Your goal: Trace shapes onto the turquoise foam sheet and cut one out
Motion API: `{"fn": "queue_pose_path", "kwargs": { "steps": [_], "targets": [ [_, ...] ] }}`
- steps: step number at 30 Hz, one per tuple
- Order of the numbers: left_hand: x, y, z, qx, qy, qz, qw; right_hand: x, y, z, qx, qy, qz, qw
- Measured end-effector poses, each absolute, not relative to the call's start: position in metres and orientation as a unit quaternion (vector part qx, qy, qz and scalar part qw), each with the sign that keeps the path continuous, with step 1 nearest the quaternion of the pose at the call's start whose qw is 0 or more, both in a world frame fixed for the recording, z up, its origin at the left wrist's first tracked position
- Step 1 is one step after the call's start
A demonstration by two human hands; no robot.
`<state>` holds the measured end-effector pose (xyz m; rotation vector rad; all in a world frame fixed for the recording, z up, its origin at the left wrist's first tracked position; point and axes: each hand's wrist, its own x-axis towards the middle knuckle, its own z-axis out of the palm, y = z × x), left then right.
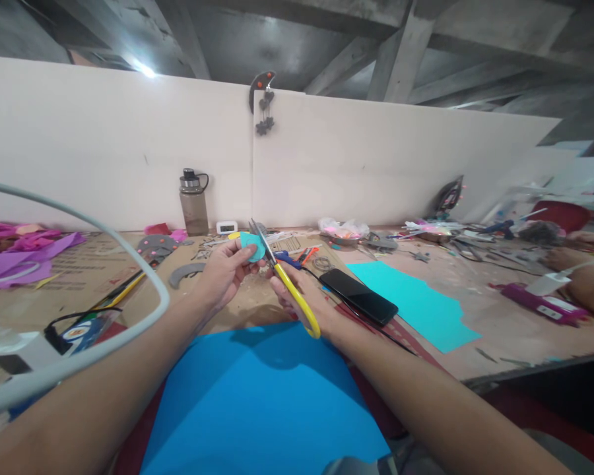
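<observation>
Between the thumb and fingers of my left hand [225,276] is a small turquoise paper piece [252,246] with a rounded edge. My right hand [297,290] grips yellow-handled scissors [293,293], whose blades point up and away, right at the right edge of the turquoise piece. Whether the blades are parted is hard to make out. Below both hands lies a large blue sheet [267,402]. A black phone [359,296] rests just right of my right hand, beside a larger turquoise sheet [416,303] with a cut, uneven edge.
A water bottle [193,204] stands against the white partition [376,158]. Purple paper [24,260] lies at the left, near a pale cable [143,264] arching over my left forearm. At the right are a purple power strip [544,307] and another person's hand [564,258].
</observation>
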<state>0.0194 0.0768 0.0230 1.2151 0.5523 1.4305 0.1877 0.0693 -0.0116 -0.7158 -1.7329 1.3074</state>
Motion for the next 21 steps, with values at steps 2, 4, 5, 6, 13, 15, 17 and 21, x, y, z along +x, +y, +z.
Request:
{"fn": "queue_pose_path", "kwargs": {
  "steps": [2, 4, 5, 6, 13, 15, 17, 21],
  "targets": [
    [0.0195, 0.0765, 0.0235, 0.517, 0.234, 0.606, 0.558, 0.1875, 0.0692, -0.0123, -0.281, -0.694, 0.511, 0.422],
    [0.0196, 0.0761, 0.0239, 0.520, 0.234, 0.605, 0.555, 0.1874, 0.0692, -0.0129, -0.279, -0.697, 0.505, 0.425],
    [0.0196, 0.0759, 0.0241, 0.522, 0.235, 0.605, 0.554, 0.1873, 0.0693, -0.0130, -0.279, -0.697, 0.505, 0.425],
    [0.0195, 0.0758, 0.0243, 0.523, 0.236, 0.604, 0.553, 0.1874, 0.0693, -0.0131, -0.278, -0.698, 0.506, 0.425],
    [0.0164, 0.0761, 0.0258, 0.533, 0.246, 0.595, 0.549, 0.1886, 0.0684, -0.0111, -0.263, -0.705, 0.512, 0.414],
    [0.0156, 0.0760, 0.0268, 0.538, 0.253, 0.591, 0.545, 0.1887, 0.0673, -0.0102, -0.263, -0.704, 0.514, 0.414],
    [0.0154, 0.0758, 0.0279, 0.538, 0.257, 0.589, 0.545, 0.1887, 0.0664, -0.0095, -0.266, -0.703, 0.514, 0.412],
    [0.0156, 0.0756, 0.0289, 0.537, 0.261, 0.592, 0.541, 0.1887, 0.0660, -0.0084, -0.275, -0.706, 0.507, 0.410]
  ]
}}
